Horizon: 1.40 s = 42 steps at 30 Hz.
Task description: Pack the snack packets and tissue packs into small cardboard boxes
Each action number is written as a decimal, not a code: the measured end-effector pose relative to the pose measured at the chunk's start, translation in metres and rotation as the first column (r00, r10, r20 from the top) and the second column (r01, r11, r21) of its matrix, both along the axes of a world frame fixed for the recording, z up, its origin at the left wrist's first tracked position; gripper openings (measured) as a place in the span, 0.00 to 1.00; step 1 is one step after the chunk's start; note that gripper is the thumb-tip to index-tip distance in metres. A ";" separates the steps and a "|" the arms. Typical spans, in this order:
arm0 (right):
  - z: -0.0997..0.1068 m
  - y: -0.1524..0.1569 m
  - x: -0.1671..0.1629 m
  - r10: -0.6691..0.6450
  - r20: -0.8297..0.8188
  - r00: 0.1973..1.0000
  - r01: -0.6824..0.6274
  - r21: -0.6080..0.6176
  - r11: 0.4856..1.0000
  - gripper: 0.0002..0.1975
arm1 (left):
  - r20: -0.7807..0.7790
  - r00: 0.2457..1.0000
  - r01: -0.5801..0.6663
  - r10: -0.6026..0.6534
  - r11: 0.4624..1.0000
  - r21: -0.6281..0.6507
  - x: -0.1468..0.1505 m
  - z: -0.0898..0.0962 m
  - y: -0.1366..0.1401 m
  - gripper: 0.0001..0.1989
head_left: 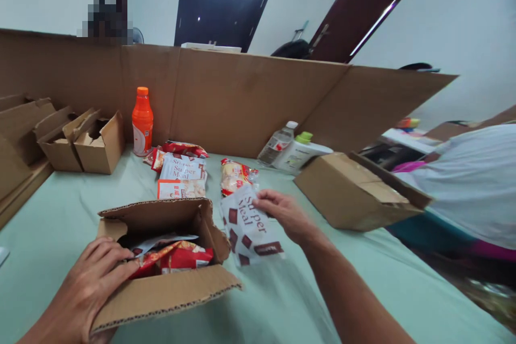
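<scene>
My right hand (286,215) pinches a white snack packet (252,231) with brown squares and "Su-per Meal" print by its upper right corner, beside an open cardboard box (169,290). My left hand (94,277) grips the box's left side, fingers hooked over the rim and close to the packets inside. In the box lie a red snack packet (187,257) and a pale packet (165,242), partly hidden by its walls. Behind the box, another "Su-per Meal" packet (183,167), an orange-and-white packet (181,189) and red packets (185,148) lie together. A red-and-yellow packet (237,174) rests beyond my right hand.
An orange bottle (142,121) stands before a tall cardboard wall (242,102). Small open boxes (100,145) sit at left. A clear bottle (278,145) and a green-capped container (300,153) lean at right near another box (346,193). Green cloth (193,322) covers the table.
</scene>
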State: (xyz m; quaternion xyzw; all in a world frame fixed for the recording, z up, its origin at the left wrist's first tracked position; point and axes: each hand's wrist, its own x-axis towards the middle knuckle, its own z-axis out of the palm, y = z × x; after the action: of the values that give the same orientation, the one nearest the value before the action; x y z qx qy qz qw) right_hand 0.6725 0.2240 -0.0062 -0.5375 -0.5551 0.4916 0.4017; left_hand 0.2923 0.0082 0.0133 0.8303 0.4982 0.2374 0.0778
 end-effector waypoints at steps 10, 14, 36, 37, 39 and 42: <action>-0.027 -0.030 0.009 0.181 0.045 0.982 -0.167 -0.226 0.960 0.29 | -0.003 0.999 0.044 -0.044 0.999 0.014 -0.001 0.003 0.000 0.40; -0.016 -0.040 0.017 0.158 0.045 0.986 -0.148 -0.185 0.971 0.29 | 0.006 1.000 0.005 -0.005 1.000 0.013 0.003 0.008 0.001 0.37; 0.088 -0.074 -0.129 0.525 0.559 0.641 -0.766 0.496 0.407 0.16 | 0.036 0.999 0.043 -0.041 0.997 -0.060 0.013 0.014 0.003 0.27; 0.083 -0.071 -0.136 0.532 0.608 0.589 -0.807 0.419 0.416 0.16 | 0.035 0.999 0.043 -0.041 0.998 -0.055 0.013 0.013 0.003 0.27; 0.077 -0.066 -0.149 0.515 0.695 0.502 -0.848 0.281 0.448 0.13 | 0.032 0.999 0.039 -0.037 0.998 -0.044 0.013 0.010 0.002 0.25; 0.082 -0.062 -0.166 0.490 0.795 0.357 -0.873 0.097 0.479 0.12 | 0.031 0.999 0.028 -0.027 0.999 -0.033 0.013 0.007 0.001 0.24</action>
State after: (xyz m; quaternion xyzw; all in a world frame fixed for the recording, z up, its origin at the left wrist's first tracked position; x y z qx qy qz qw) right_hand 0.5069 0.1616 0.0760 -0.2485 -0.9430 0.2176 0.0401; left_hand 0.3055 0.0095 0.0199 0.8320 0.4893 0.2407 0.1025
